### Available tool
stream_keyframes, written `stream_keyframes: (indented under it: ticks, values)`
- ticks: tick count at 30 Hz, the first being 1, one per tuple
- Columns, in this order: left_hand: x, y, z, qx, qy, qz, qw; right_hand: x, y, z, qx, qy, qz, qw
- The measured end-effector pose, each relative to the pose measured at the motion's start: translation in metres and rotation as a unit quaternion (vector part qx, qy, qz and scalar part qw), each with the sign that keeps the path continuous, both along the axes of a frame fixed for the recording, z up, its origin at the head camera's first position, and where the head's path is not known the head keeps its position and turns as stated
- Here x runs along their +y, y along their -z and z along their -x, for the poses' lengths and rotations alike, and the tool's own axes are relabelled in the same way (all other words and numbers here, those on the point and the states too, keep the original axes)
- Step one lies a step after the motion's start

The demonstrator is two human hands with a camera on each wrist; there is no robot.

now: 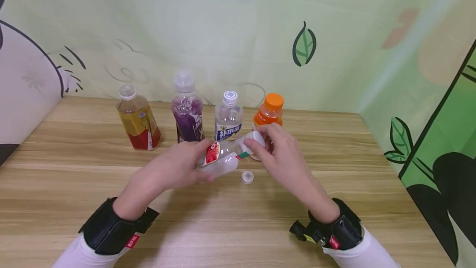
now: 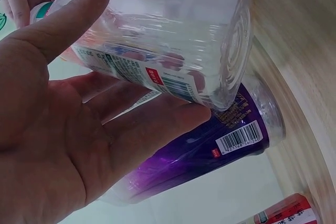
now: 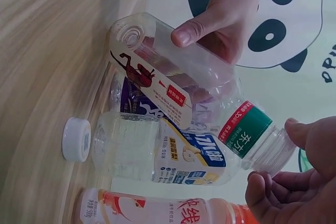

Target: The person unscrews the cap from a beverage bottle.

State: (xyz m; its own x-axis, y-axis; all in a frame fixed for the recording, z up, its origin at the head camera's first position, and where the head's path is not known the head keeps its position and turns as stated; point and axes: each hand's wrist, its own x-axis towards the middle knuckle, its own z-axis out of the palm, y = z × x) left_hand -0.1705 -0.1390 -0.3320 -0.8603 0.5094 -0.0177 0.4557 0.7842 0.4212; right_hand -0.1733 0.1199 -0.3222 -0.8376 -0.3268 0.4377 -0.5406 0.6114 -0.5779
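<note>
My left hand [image 1: 172,164] grips a clear plastic bottle [image 1: 224,152] round its body, tilted above the table. In the left wrist view, my thumb lies along one side of the bottle [image 2: 173,19] and my fingers support the other. My right hand [image 1: 284,154] pinches the neck end between thumb and fingertips. A green band [image 3: 245,129] circles the bottle just below the ridged, see-through neck end [image 3: 270,153]. Below the bottle, a loose white cap [image 1: 247,177] lies on the table.
Behind my hands, a row stands on the wooden table [image 1: 93,193]: a yellow-and-red bottle [image 1: 137,121] without a cap, a purple bottle [image 1: 187,115], a white-capped clear bottle [image 1: 228,117] and an orange-capped bottle [image 1: 272,104]. A printed cloth backdrop [image 1: 223,32] rises behind.
</note>
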Motion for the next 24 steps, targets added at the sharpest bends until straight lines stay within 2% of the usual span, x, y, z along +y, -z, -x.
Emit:
stream_keyframes:
  ticks: [9, 24]
  values:
    - [-0.0024, 0.0004, 0.0019, 0.0, 0.01, -0.015, 0.9998, 0.0012, -0.0018, -0.0012, -0.015, -0.031, 0.021, 0.9992]
    - [-0.0033, -0.0015, 0.0023, -0.021, 0.001, -0.007, 0.9998, 0.0022, -0.0061, -0.0023, -0.023, -0.07, 0.048, 0.9961]
